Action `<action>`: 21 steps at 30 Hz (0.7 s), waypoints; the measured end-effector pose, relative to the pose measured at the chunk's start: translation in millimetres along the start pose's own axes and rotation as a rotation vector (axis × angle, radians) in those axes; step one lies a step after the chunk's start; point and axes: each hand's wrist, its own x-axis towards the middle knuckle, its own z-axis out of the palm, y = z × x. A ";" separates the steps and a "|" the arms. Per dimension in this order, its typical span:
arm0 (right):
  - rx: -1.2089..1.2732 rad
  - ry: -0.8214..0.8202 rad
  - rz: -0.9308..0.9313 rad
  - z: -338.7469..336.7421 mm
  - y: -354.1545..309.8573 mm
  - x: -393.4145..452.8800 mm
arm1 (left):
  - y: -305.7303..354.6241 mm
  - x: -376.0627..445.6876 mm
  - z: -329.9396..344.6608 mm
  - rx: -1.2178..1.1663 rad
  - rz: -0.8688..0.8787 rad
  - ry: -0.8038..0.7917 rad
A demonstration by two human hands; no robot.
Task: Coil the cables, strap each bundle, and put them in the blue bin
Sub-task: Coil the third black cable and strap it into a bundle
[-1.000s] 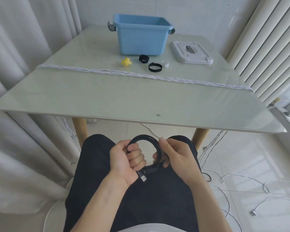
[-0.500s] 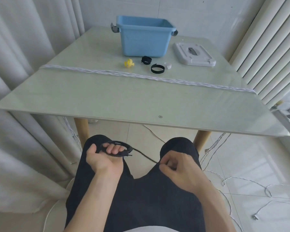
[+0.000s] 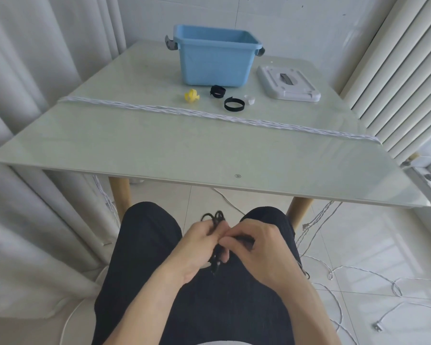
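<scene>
Black cable (image 3: 213,217) sits bunched over my lap; my left hand (image 3: 197,245) and right hand (image 3: 253,241) both pinch it.

Bin (image 3: 214,63) at desk (image 3: 159,150) rear, lid (image 3: 288,82) to its right, straps (image 3: 234,104) in front, cable (image 3: 209,115) laid across desk.

A glass-topped table (image 3: 159,150) stands on glossy white floor tiles (image 3: 373,235), pale curtains (image 3: 35,70) alongside.
</scene>
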 end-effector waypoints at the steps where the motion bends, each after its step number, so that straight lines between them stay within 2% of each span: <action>1: 0.033 0.044 0.032 -1.1 1.5 0.8 | 2.5 -1.8 1.6 -0.012 -0.016 -0.068; 4: 0.117 0.193 0.178 -3.2 7.8 3.3 | 9.1 -6.3 -0.8 -0.102 -0.089 -0.174; 6: 0.119 0.227 0.187 -1.5 12.6 5.5 | 10.0 -8.4 -5.1 -0.090 -0.105 -0.261; 9: 0.131 0.100 0.104 2.6 20.5 6.6 | 11.7 -10.6 -8.8 -0.147 -0.122 -0.356; 12: 0.385 -0.113 0.114 3.2 19.1 4.7 | 11.4 -11.1 -13.0 -0.274 -0.135 -0.337; 15: 0.607 -0.237 0.153 -2.0 15.6 4.3 | 11.1 -9.8 -18.9 -0.355 -0.135 -0.350; 17: 0.699 -0.229 0.202 -0.7 12.5 4.2 | 10.7 -7.3 -20.7 -0.422 -0.150 -0.356; 21: 0.783 -0.091 0.321 9.4 8.4 6.8 | 7.5 -3.8 -15.6 -0.526 -0.195 -0.304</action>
